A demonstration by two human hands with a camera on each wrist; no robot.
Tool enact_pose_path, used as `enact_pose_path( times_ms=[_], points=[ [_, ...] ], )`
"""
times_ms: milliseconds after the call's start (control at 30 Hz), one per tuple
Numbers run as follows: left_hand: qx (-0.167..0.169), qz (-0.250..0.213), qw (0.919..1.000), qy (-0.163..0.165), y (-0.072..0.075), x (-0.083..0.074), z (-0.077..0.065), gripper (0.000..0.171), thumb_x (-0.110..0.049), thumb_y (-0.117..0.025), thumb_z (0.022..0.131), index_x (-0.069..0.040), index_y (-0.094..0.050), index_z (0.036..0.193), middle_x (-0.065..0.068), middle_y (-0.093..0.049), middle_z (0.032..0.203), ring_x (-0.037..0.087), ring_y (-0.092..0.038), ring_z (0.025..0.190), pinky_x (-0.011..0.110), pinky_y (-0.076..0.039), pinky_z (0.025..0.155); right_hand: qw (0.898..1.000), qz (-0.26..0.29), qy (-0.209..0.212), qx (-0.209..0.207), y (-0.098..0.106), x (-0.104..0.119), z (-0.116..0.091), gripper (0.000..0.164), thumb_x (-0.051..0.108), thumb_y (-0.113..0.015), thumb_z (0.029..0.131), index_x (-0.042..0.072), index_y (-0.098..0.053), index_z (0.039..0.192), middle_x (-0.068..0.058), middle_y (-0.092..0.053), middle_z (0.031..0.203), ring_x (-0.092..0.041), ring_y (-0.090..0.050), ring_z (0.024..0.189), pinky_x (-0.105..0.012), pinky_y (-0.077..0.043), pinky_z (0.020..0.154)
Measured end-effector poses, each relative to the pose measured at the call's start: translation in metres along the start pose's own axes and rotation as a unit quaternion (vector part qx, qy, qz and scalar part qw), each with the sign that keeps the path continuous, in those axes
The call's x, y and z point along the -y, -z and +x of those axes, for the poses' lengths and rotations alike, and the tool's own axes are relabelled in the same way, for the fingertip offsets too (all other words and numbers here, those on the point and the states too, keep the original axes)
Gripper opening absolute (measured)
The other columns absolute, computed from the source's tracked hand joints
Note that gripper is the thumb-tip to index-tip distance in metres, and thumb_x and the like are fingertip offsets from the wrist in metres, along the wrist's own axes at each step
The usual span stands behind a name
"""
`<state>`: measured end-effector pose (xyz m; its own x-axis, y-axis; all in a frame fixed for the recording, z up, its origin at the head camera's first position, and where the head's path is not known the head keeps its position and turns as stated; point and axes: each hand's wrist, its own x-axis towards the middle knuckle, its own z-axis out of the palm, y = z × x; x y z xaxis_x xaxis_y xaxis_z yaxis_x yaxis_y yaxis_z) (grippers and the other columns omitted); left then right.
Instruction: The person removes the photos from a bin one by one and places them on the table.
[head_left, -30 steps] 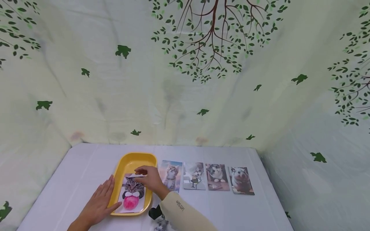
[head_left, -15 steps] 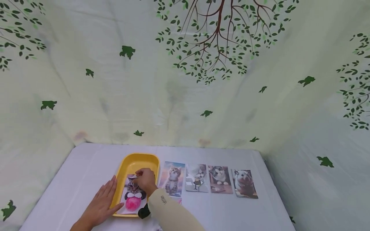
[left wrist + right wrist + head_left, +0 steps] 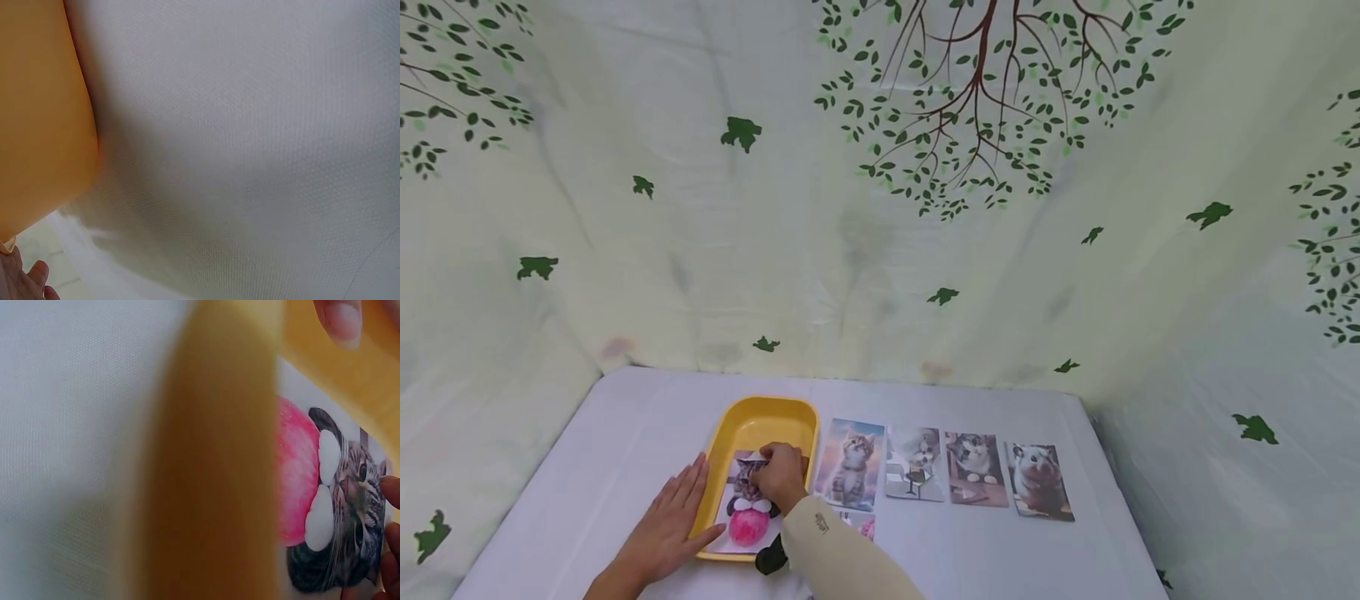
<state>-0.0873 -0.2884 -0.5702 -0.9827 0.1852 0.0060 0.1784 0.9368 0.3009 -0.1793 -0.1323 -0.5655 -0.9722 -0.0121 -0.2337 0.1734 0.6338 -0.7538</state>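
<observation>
Inside the yellow tray (image 3: 772, 410) lies a picture card of a tabby cat with a pink ball (image 3: 748, 528). My right hand (image 3: 782, 475) reaches over the tray's right side, fingers curled, pinching the card's upper edge. In the right wrist view, the fingertips (image 3: 392, 489) touch that edge, and the blurred tray wall hides part of the card. My left hand (image 3: 662, 523) rests along the tray's left side, fingers straight, thumb over the rim. The left wrist view mostly shows the tray's outer wall (image 3: 44, 112) and the white cloth.
Right of the tray lies a row of picture cards: a kitten (image 3: 850, 464), a greyish card (image 3: 914, 464), another cat (image 3: 976, 469) and a hamster-like animal (image 3: 1041, 481). A pinkish card (image 3: 859, 523) is half hidden by the sleeve (image 3: 842, 550). A dark object (image 3: 771, 557) sits beside the sleeve.
My right hand has moved slightly down onto the card's upper part, its fingers more curled and covering more of the cat. The left hand stays at the tray. The view has shifted a little.
</observation>
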Motion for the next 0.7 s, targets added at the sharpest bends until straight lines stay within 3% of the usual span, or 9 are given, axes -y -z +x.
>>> enact_pose_path(
  times_ms=[167,400,500,700],
  points=[
    [0.009,-0.006,0.9999,0.005,0.0006,0.0000,0.0010,0.105,-0.054,-0.063,0.084,0.004,-0.009,0.152,0.022,-0.018,0.156,0.044,-0.016,0.140,0.047,0.003,0.118,1.000,-0.004,0.003,0.006,-0.0026,-0.0029,0.0009,0.034,0.017,-0.085,0.072,0.014,-0.075,0.104,0.007,-0.063,0.089,-0.015,-0.044,0.090,-0.033,-0.045,0.085],
    [-0.012,0.010,0.9998,-0.013,-0.0016,0.0025,0.0012,0.103,-0.052,-0.062,0.086,0.003,-0.006,0.152,0.022,-0.020,0.155,0.043,-0.020,0.138,0.026,0.020,0.111,1.000,0.011,0.026,0.013,-0.0028,-0.0050,0.0038,0.028,0.015,-0.085,0.071,0.015,-0.074,0.097,0.014,-0.057,0.077,-0.011,-0.047,0.087,-0.034,-0.038,0.086],
    [-0.008,0.010,0.9999,-0.009,-0.0024,0.0035,0.0019,0.104,-0.053,-0.062,0.085,0.003,-0.005,0.153,0.022,-0.019,0.155,0.043,-0.019,0.138,0.029,0.018,0.113,0.998,0.049,0.028,0.015,-0.0038,-0.0052,0.0048,0.023,0.010,-0.083,0.072,0.014,-0.074,0.093,0.013,-0.056,0.074,-0.009,-0.049,0.081,-0.029,-0.043,0.086],
    [-0.002,0.004,1.0000,-0.005,-0.0029,0.0039,0.0025,0.102,-0.053,-0.062,0.085,0.005,-0.010,0.152,0.023,-0.019,0.155,0.043,-0.018,0.139,0.032,0.016,0.114,0.989,0.135,0.052,-0.003,-0.0061,-0.0070,0.0086,0.018,-0.002,-0.079,0.074,0.009,-0.074,0.087,0.010,-0.057,0.068,-0.004,-0.053,0.063,-0.022,-0.053,0.066]
  ],
)
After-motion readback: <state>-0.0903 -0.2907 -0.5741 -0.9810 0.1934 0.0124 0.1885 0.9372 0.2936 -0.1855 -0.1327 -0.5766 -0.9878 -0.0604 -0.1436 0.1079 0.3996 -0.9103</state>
